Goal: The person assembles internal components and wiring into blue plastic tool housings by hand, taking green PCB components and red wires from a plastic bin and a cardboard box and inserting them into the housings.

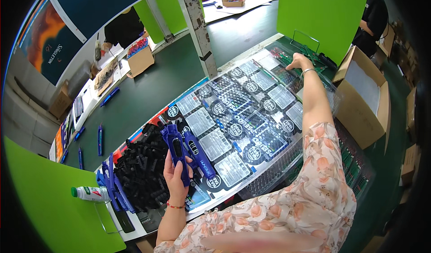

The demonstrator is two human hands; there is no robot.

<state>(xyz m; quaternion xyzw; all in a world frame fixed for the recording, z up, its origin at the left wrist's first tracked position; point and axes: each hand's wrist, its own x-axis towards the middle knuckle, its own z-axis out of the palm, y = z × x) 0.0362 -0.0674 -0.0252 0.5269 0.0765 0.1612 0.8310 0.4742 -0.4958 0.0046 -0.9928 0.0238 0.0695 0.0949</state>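
My left hand point(176, 174) is closed around a long blue-purple plastic casing point(175, 145) with a dark oval slot, held tilted above the work surface. A second casing of the same colour point(200, 156) lies right beside it; whether my fingers also touch that one, I cannot tell. At the far right, my right hand point(300, 62) reaches out at arm's length over a clear plastic tray point(283, 76) holding small green and red pieces that look like circuit boards. Its fingers are bent together at the tray, and what they pinch is too small to make out.
Black plastic parts point(146, 167) are heaped beside my left hand, with blue casings point(117, 188) and a white bottle point(90, 193) further left. Clear trays cover a printed sheet point(233, 163). An open cardboard box point(363, 96) stands right. A metal post point(195, 28) rises behind; people work beyond.
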